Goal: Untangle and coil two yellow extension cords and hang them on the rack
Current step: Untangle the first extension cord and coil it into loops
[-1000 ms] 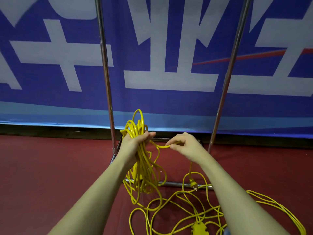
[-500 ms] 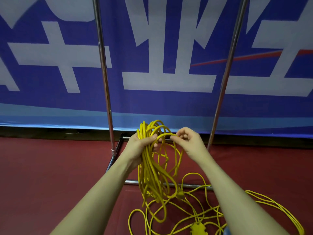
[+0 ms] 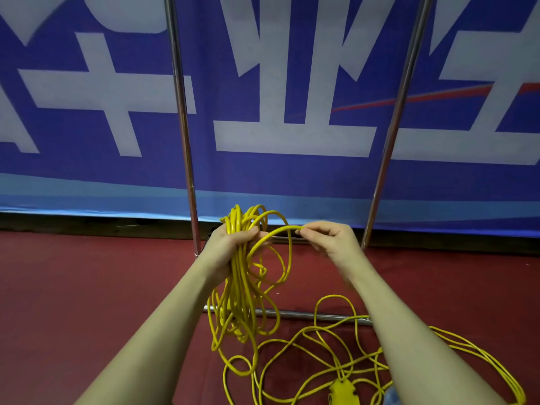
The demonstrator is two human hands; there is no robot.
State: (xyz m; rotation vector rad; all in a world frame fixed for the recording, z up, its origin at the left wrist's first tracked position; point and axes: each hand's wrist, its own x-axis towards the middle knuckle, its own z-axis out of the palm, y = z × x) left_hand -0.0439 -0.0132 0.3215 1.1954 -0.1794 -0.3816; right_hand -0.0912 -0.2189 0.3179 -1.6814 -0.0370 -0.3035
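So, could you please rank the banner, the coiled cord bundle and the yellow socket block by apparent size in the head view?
1. banner
2. coiled cord bundle
3. yellow socket block, partly cut off by the frame

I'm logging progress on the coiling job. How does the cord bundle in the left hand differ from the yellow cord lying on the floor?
The bundle is gathered into long loops that hang from the left hand; the floor cord sprawls in loose, crossing loops on the red floor. The bundle is held off the floor, and the right hand pinches a strand from it; neither hand touches the floor cord. Both are thin and yellow.
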